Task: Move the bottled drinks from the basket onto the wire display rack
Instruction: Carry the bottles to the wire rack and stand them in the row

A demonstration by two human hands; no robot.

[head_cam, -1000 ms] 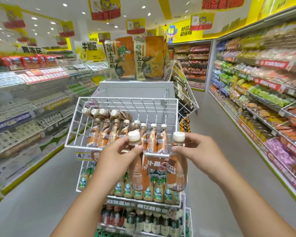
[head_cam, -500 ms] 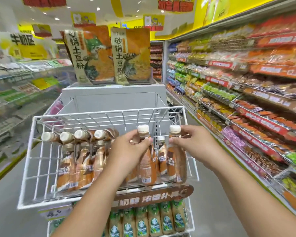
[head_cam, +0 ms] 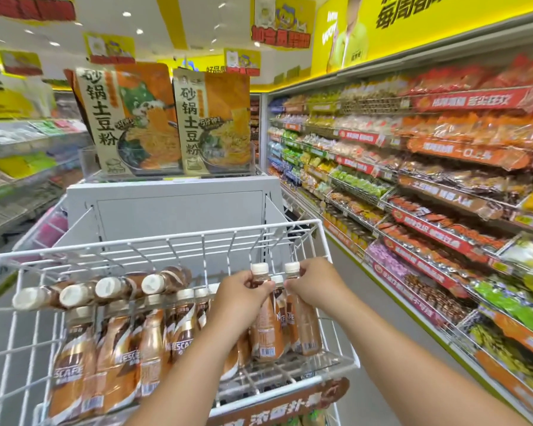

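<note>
The left hand (head_cam: 243,295) grips the neck of one coffee bottle (head_cam: 266,324) and the right hand (head_cam: 316,284) grips another bottle (head_cam: 305,327) just beside it. Both stand upright in the wire rack (head_cam: 154,244), near its right edge; their bases seem to rest on the wire floor. Standing bottles (head_cam: 117,358) fill the rack's left part, and behind them open room remains.

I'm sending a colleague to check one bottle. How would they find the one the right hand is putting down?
Start at the white wire display rack below the two big orange noodle packs. Go to its right end, where two hands hold upright coffee bottles side by side. The right hand grips the bottle furthest right by its neck, nearest the rack's side wall; no bottle stands beyond it.
</note>
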